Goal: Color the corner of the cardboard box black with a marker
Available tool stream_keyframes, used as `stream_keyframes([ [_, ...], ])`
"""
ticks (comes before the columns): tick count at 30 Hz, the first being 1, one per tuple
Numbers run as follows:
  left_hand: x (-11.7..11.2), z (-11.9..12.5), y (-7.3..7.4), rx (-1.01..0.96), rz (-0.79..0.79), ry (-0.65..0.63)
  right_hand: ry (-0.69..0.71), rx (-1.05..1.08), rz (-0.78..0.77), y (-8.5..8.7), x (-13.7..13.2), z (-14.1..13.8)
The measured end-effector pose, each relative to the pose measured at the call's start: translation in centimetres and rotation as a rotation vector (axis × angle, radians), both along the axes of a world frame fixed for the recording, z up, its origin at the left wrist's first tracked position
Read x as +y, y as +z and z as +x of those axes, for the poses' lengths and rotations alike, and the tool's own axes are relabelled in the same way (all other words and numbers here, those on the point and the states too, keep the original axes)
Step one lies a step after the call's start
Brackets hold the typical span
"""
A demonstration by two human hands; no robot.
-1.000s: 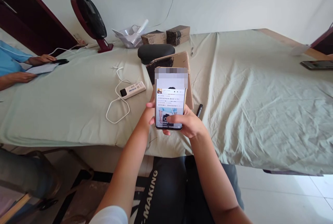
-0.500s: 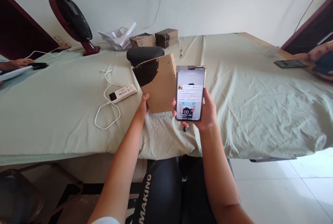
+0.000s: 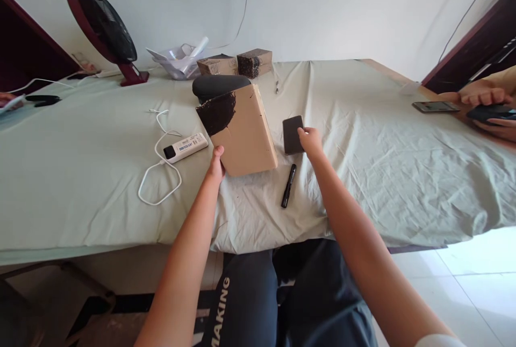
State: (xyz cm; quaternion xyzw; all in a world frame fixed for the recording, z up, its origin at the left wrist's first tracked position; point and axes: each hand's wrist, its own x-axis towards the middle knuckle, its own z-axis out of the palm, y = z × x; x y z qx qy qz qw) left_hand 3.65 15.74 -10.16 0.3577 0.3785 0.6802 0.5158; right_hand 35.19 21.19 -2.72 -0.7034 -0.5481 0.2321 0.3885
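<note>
My left hand (image 3: 215,164) grips the near left corner of a tan cardboard box (image 3: 242,129) with a black painted patch, holding it tilted on the green cloth. My right hand (image 3: 310,140) rests on the near edge of a dark phone (image 3: 292,133) that lies flat on the cloth to the right of the box, fingers curled on it. A black marker pen (image 3: 288,186) lies on the cloth between my two forearms.
A white power bank (image 3: 185,147) with a looped white cable (image 3: 159,175) lies left of the box. A red fan (image 3: 102,27), small boxes (image 3: 253,62) and a black padded case (image 3: 215,86) stand at the back. Another person's hands (image 3: 489,105) and phone (image 3: 435,106) are at the right.
My right hand has lowered the phone from in front of me onto the cloth, screen now dark. My left hand left the phone and took the box corner.
</note>
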Motion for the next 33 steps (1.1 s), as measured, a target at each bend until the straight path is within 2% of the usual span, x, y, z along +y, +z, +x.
stream_keyframes([
  [3, -0.1, 0.0, 0.2, -0.013, -0.032, 0.013, 0.004, -0.106, -0.028, -0.5, 2.0, -1.7],
  [6, -0.3, 0.1, 0.3, -0.015, -0.048, 0.011, -0.019, -0.205, -0.072, -1.1, 2.3, -2.4],
  [10, -0.3, 0.5, 0.5, -0.015, -0.046, 0.006, -0.063, -0.312, -0.095, -1.3, 1.5, -2.5],
  [14, -0.3, 1.1, 0.7, -0.015, -0.01, 0.01, -0.068, -0.351, -0.08, -0.5, -0.1, -2.1],
  [16, -0.3, 1.2, 0.9, -0.027, 0.014, 0.013, -0.044, -0.302, -0.056, 0.1, -1.5, -1.6],
  [18, -0.4, 1.1, 0.9, -0.04, 0.035, -0.004, 0.094, -0.109, -0.002, 0.7, -3.4, -1.2],
  [20, -0.5, 1.2, 0.8, -0.021, 0.066, -0.053, 0.441, 0.219, 0.044, 1.2, -5.5, -1.4],
  [22, -0.7, 1.4, 0.6, 0.031, 0.103, -0.113, 0.706, 0.378, 0.033, 1.8, -7.3, -2.2],
  [23, -0.8, 1.7, 0.6, 0.058, 0.116, -0.136, 0.763, 0.408, 0.061, 2.1, -8.0, -2.7],
  [26, -1.0, 2.2, 0.6, 0.118, 0.138, -0.148, 0.758, 0.425, 0.26, 3.0, -9.0, -4.1],
  [29, -0.7, 1.5, 1.4, 0.15, 0.204, -0.053, 0.727, 0.38, 0.421, 3.8, -9.0, -3.5],
  [33, -0.2, -0.8, 2.9, 0.406, 0.382, 0.32, 0.669, 0.248, 0.441, 4.1, -9.1, -0.8],
])
